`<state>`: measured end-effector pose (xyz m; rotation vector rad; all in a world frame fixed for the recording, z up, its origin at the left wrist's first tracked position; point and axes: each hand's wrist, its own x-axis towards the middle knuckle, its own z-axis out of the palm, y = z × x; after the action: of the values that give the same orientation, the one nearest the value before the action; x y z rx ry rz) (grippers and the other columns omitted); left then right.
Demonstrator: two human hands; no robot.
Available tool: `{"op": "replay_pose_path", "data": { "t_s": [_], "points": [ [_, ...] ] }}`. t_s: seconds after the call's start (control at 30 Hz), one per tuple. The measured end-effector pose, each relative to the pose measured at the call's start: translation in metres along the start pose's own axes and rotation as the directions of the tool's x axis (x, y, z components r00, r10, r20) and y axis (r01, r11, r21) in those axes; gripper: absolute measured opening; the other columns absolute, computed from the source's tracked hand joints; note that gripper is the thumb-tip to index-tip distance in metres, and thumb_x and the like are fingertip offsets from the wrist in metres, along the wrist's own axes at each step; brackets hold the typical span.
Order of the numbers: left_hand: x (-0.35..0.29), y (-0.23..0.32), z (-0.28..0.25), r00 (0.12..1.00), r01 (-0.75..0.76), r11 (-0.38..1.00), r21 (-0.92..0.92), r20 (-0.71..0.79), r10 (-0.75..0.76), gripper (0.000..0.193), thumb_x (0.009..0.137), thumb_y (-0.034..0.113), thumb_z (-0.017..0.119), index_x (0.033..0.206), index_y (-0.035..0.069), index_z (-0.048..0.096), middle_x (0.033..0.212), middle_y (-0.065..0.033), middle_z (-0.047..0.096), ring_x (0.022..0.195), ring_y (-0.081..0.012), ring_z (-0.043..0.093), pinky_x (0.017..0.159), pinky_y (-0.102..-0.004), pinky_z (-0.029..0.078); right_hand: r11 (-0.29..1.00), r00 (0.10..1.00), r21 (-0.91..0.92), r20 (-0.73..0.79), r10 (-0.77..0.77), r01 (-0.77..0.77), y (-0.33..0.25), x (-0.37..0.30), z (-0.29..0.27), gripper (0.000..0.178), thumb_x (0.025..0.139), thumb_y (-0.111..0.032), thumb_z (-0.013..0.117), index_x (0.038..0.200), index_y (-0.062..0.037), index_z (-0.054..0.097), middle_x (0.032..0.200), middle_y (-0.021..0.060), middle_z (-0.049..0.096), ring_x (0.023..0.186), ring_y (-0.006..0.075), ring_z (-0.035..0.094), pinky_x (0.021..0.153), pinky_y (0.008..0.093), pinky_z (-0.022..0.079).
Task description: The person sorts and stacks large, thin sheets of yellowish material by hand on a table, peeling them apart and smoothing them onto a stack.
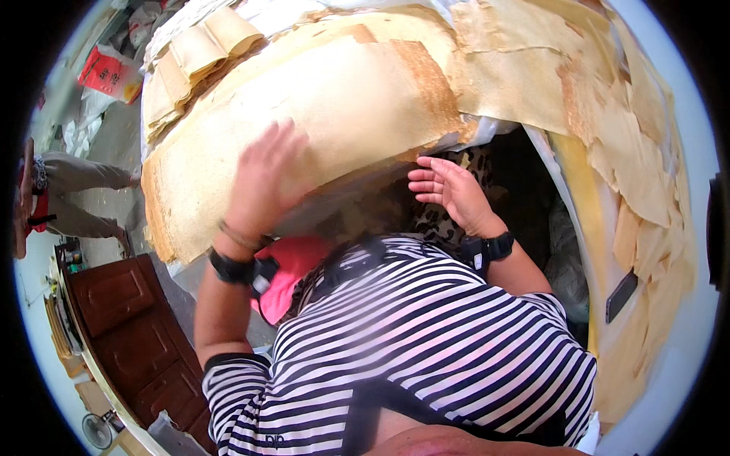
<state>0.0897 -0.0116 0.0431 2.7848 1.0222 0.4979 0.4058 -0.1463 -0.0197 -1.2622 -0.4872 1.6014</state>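
A stack of broad, thin tan sheets [357,99] with browned edges lies in front of me. Above its near left part is my left hand [270,171], blurred by motion, fingers stretched out and nothing seen in them. I cannot tell whether it touches the top sheet. My right hand [454,194] is off the stack's near right edge, palm turned inward, fingers extended and holding nothing. Both wrists carry black strapped devices.
Folded tan sheets [201,57] lie at the far left, with more loose sheets [525,83] to the right. A dark phone [622,296] rests on the right side. A person in grey trousers [84,190] stands at left, near a dark red cabinet [129,327].
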Motion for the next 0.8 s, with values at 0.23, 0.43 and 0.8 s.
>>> {"op": "replay_pose_path", "data": {
  "t_s": [0.23,0.43,0.8],
  "points": [
    [-0.062,-0.014,0.015,0.996,0.087,0.961,0.262,-0.028,-0.083,0.064,0.080,0.029,0.078,0.139,0.018,0.055,0.150,-0.0062,0.049,0.141,-0.0305,0.041,0.113,-0.0454,0.035,0.913,0.997,0.408,-0.062,0.037,-0.008,-0.009,0.012,-0.018,0.038,0.101,-0.033,0.057,0.125,-0.0035,0.056,0.114,0.0155,0.068,0.097,0.0223,0.069,0.076,0.0355,0.060],
    [-0.052,0.007,0.012,0.989,0.142,0.939,0.314,-0.085,-0.121,0.058,0.080,0.029,0.076,0.134,0.019,0.059,0.142,-0.0079,0.056,0.133,-0.0295,0.050,0.107,-0.0443,0.040,0.945,0.975,0.295,0.207,0.083,-0.143,-0.002,0.006,-0.009,0.045,0.106,-0.034,0.046,0.138,-0.0048,0.051,0.117,0.0154,0.068,0.097,0.0219,0.069,0.079,0.0353,0.059],
    [-0.051,0.012,0.011,0.913,0.124,0.927,0.353,-0.407,0.033,0.028,0.081,0.010,0.071,0.110,0.011,0.069,0.109,-0.0041,0.074,0.101,-0.0216,0.071,0.084,-0.0344,0.057,0.969,0.825,0.138,0.556,0.096,-0.206,0.001,-0.003,0.029,0.055,0.107,-0.041,0.040,0.145,-0.0015,0.044,0.131,0.0210,0.060,0.115,0.0291,0.063,0.092,0.0399,0.056]
  ]
}}
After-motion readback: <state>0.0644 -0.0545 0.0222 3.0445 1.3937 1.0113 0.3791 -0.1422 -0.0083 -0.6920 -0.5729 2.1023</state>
